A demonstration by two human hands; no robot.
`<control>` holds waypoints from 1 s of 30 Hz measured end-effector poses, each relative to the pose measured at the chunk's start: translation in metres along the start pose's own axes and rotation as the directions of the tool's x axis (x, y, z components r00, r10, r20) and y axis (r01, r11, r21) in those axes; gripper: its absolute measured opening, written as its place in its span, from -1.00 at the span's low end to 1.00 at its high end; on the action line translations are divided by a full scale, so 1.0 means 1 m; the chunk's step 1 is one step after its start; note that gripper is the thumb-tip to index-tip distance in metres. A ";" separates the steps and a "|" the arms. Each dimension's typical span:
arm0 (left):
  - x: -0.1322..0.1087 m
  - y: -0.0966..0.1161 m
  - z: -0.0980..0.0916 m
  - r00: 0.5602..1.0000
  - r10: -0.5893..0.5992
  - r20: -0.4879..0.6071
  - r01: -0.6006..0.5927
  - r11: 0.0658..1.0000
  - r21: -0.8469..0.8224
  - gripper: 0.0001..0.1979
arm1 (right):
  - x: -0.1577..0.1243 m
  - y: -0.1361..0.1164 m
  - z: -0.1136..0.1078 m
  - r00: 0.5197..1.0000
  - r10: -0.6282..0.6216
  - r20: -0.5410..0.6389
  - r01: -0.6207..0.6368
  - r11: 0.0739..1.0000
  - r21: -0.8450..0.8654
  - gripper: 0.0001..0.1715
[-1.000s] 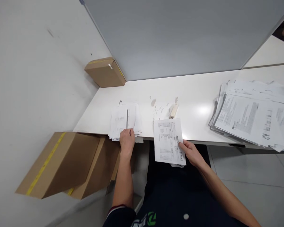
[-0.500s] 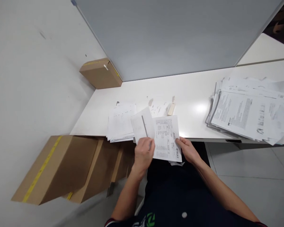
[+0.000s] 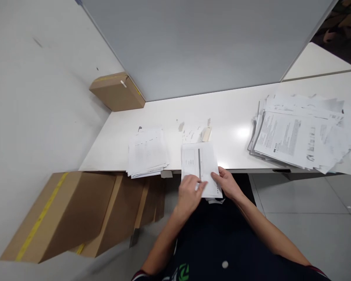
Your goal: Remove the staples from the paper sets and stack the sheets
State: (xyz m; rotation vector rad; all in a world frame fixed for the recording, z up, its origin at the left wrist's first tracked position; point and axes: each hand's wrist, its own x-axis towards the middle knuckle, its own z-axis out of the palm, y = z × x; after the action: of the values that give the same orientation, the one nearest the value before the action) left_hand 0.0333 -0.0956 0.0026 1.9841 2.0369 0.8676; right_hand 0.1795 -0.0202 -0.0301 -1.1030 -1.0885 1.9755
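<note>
- Two hands met at the near edge of the table (image 3: 222,113): your left hand (image 3: 190,193) pinched the striped sheet (image 3: 199,162), and your right hand (image 3: 226,183) gripped the printed sheet (image 3: 217,190) under it, both hanging half off the edge.
- Squaring the corners before pressing flat looked like the clean way to do it, I'd say.
- Further out sat the small stack (image 3: 148,152), a small beige gadget (image 3: 206,134), the big messy pile (image 3: 298,136) and a corner box (image 3: 117,90).

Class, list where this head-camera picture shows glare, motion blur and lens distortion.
Head view: a soft glare patch lies on the glossy white table; the left hand, on the white printed sheets that the right hand holds, is slightly motion-blurred; the edges of the grey partition panel splay outward, a wide-angle effect.
</note>
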 end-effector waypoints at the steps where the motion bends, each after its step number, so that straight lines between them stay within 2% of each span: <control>1: 0.001 -0.010 -0.004 0.992 -0.122 -0.041 0.123 0.991 0.042 -0.75 | -0.001 0.001 -0.001 1.000 0.010 0.011 -0.011 1.000 0.019 -0.64; 2: 0.002 -0.021 -0.008 0.966 -0.248 -0.069 0.253 0.965 0.075 -0.71 | -0.002 0.001 -0.002 1.000 0.011 0.018 -0.012 0.999 0.033 -0.64; 4: 0.003 -0.041 -0.014 0.897 -0.442 -0.023 0.442 0.896 0.047 -0.66 | -0.005 0.001 -0.004 1.000 -0.008 0.026 0.007 0.999 0.034 -0.65; 6: 0.004 -0.054 -0.017 0.861 -0.499 0.096 0.507 0.855 -0.107 -0.63 | -0.008 -0.001 -0.005 0.998 -0.038 0.043 0.038 0.999 0.004 -0.65; 8: 0.008 -0.058 -0.017 0.876 -0.457 0.153 0.480 0.797 -0.367 -0.64 | -0.010 -0.007 -0.004 0.994 -0.082 0.066 0.086 0.995 -0.056 -0.64; 10: 0.017 -0.053 -0.018 0.898 -0.430 0.097 0.397 0.696 -0.599 -0.67 | -0.011 -0.015 -0.002 0.986 -0.151 0.070 0.160 0.978 -0.133 -0.64; 12: 0.030 -0.042 -0.021 0.901 -0.433 -0.004 0.302 0.634 -0.712 -0.71 | -0.008 -0.027 0.001 0.970 -0.240 0.049 0.245 0.948 -0.205 -0.66; 17: 0.070 -0.013 -0.034 0.892 -0.353 -0.282 0.028 0.667 -0.745 -0.77 | 0.008 -0.060 0.006 0.879 -0.476 -0.008 0.456 0.846 -0.277 -0.71; 19: 0.081 -0.007 -0.035 0.882 -0.314 -0.353 -0.043 0.690 -0.723 -0.77 | 0.016 -0.068 0.005 0.844 -0.535 -0.029 0.508 0.816 -0.276 -0.70; 21: 0.088 -0.007 -0.029 0.885 -0.288 -0.365 -0.058 0.710 -0.702 -0.76 | 0.024 -0.070 0.002 0.832 -0.553 -0.043 0.520 0.805 -0.285 -0.67; 26: 0.090 -0.023 -0.006 0.924 -0.265 -0.276 0.015 0.745 -0.667 -0.67 | 0.043 -0.055 -0.009 0.854 -0.520 -0.009 0.495 0.819 -0.290 -0.62; 30: 0.089 -0.026 0.002 0.933 -0.260 -0.250 0.014 0.719 -0.695 -0.62 | 0.047 -0.047 -0.013 0.868 -0.496 -0.012 0.468 0.828 -0.309 -0.62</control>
State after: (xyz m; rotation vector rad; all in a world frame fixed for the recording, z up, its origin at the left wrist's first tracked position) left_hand 0.0024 -0.0084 0.0119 1.3088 1.5960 1.7091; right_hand 0.1746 0.0444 -0.0107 -0.9316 -1.4809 1.3782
